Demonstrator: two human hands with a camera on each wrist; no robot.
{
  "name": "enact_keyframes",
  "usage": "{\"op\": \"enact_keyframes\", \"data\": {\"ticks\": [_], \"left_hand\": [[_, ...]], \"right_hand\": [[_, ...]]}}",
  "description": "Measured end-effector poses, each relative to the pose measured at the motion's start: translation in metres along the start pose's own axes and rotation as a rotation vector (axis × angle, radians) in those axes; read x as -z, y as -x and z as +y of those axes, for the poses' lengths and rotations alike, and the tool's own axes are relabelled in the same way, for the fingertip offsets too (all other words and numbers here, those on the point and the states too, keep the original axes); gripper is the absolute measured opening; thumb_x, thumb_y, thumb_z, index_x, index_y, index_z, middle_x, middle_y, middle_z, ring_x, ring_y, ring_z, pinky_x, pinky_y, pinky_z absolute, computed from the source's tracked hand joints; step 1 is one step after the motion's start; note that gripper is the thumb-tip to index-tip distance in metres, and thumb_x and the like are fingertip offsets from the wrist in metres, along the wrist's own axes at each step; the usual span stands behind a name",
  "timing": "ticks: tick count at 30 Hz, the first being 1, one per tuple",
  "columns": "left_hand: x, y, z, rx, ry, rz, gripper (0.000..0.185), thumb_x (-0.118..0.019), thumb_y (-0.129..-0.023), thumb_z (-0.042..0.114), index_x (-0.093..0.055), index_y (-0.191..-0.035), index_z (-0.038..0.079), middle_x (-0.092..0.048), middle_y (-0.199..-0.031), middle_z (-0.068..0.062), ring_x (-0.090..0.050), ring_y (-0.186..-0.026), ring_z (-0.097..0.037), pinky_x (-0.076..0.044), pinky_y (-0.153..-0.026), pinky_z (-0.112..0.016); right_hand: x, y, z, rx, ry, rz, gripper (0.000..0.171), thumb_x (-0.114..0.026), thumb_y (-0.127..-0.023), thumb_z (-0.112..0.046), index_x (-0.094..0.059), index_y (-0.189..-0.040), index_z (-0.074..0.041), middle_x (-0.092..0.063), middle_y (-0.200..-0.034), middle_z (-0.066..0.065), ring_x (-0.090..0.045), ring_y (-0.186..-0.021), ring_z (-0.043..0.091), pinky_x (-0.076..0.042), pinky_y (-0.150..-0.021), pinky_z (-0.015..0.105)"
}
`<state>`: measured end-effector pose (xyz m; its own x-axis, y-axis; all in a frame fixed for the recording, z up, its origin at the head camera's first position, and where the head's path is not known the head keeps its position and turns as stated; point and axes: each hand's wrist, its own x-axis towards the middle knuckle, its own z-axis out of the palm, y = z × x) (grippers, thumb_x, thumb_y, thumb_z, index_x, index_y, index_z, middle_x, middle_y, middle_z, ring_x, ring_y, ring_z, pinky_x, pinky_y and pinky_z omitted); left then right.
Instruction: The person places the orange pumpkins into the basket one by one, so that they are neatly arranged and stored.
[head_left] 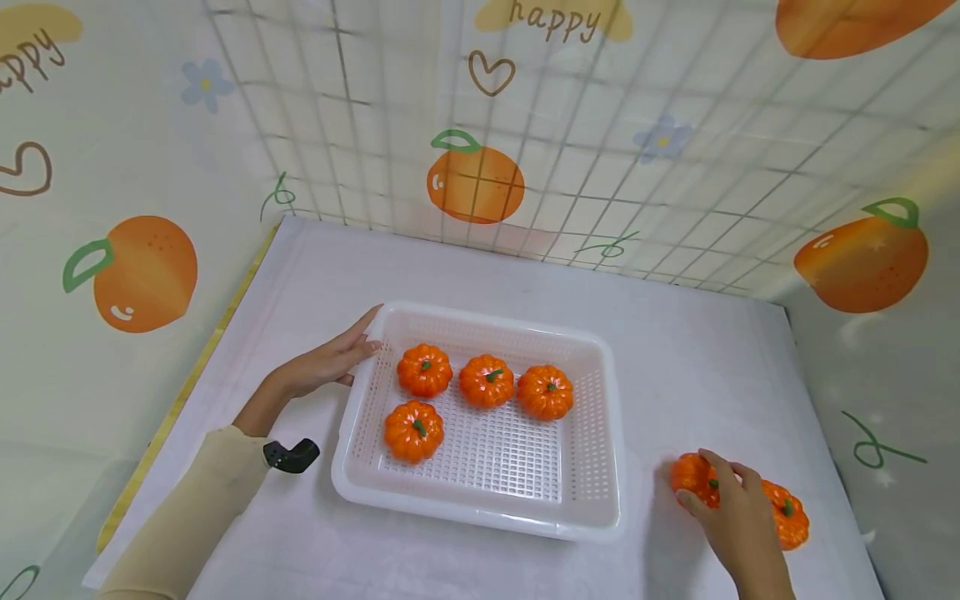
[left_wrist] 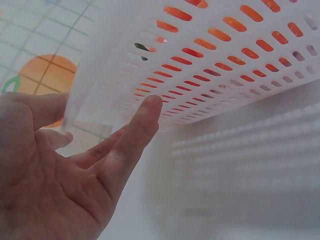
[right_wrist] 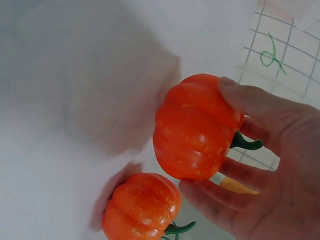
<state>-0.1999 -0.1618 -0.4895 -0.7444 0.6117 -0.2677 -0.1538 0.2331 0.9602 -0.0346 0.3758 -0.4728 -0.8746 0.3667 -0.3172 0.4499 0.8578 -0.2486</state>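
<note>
My left hand (head_left: pixel 330 365) holds the left side of a white plastic basket (head_left: pixel 480 525); in the left wrist view, the basket's rim lies between its digits, with one finger against the perforated outer wall. Four toy pumpkins, orange with green stems, sit in the basket, such as the front-left pumpkin (head_left: pixel 414 432) and the right-hand pumpkin (head_left: pixel 545 392). To the basket's right, my right hand (head_left: pixel 738 521) pinches another pumpkin (right_wrist: pixel 195 130) by its sides, its stem toward the palm. A further pumpkin (head_left: pixel 789 515) lies close by, partly behind the hand.
A white cloth covers the table (head_left: pixel 697 358), with a yellow strip (head_left: pixel 202 367) along its left edge. Behind stands a wire grid (head_left: pixel 570 167) backed by a sheet printed with oranges, and printed sheets flank both sides.
</note>
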Motion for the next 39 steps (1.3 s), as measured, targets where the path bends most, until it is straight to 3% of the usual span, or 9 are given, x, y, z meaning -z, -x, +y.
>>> {"op": "enact_keyframes", "data": {"ticks": [10,24,39], "left_hand": [[0.000,0.000,-0.001,0.013,-0.011,0.004,0.068,-0.040,-0.108,0.036,0.005,-0.159,0.037,-0.040,-0.146,-0.022,-0.060,-0.110,-0.035,-0.055,-0.083,-0.042],[0.001,0.000,-0.001,0.007,-0.015,0.008,0.067,-0.040,-0.109,0.035,0.005,-0.159,0.037,-0.044,-0.138,-0.023,-0.061,-0.104,-0.030,-0.055,-0.080,-0.040],[0.001,-0.001,-0.002,0.013,-0.023,0.012,0.067,-0.040,-0.108,0.036,0.003,-0.159,0.038,-0.042,-0.145,-0.019,-0.060,-0.108,-0.031,-0.055,-0.082,-0.042]], "right_hand": [[0.008,0.002,-0.009,0.029,-0.009,0.033,0.077,-0.078,-0.088,-0.022,-0.034,-0.149,-0.002,-0.021,-0.140,0.042,-0.032,-0.118,0.061,-0.036,-0.090,0.076],[0.021,0.009,-0.023,0.262,-0.031,0.198,0.069,-0.079,-0.086,-0.017,-0.044,-0.144,-0.004,-0.033,-0.135,0.040,-0.039,-0.110,0.061,-0.039,-0.081,0.078],[0.036,0.009,-0.049,0.355,-0.034,0.261,0.069,-0.080,-0.084,-0.013,-0.047,-0.144,-0.004,-0.035,-0.136,0.040,-0.039,-0.110,0.062,-0.038,-0.080,0.079]]}}
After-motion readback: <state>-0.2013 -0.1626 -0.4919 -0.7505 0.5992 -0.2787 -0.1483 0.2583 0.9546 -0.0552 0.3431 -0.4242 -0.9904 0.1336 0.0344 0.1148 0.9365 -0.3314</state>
